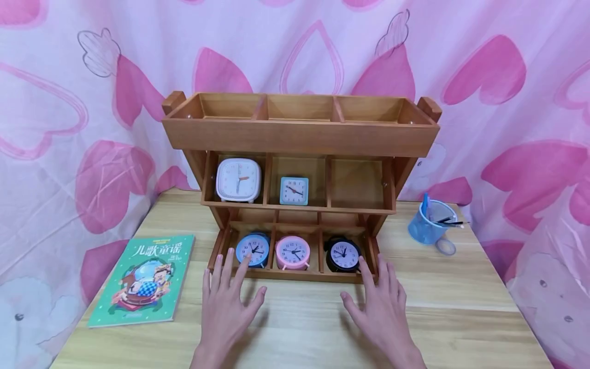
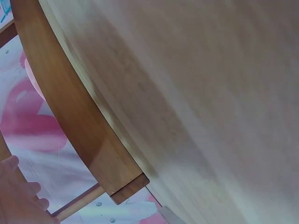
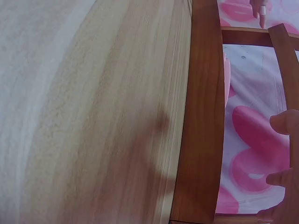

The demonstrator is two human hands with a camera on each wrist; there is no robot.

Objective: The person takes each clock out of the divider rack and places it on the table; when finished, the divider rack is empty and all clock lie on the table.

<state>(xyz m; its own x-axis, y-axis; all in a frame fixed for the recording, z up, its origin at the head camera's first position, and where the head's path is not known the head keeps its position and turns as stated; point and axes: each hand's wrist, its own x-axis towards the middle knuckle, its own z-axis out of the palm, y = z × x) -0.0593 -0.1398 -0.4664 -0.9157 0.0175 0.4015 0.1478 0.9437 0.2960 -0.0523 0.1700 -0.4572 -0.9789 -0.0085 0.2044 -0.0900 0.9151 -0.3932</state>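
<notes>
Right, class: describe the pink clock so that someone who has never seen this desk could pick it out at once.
Find the wooden shelf unit standing at the back of the desk. Look at its lowest row, just beyond the two hands, where three round alarm clocks sit side by side. The pink clock is the middle one, between a blue one and a black one.

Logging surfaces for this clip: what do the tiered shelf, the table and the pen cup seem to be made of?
Tiered shelf: wood with a warm brown stain and slight sheen; grain shows on its boards. Table: pale wood or wood-look laminate, matte, with long straight grain lines. Pen cup: probably blue metal mesh, as its wall looks finely perforated; too small to be sure.
</notes>
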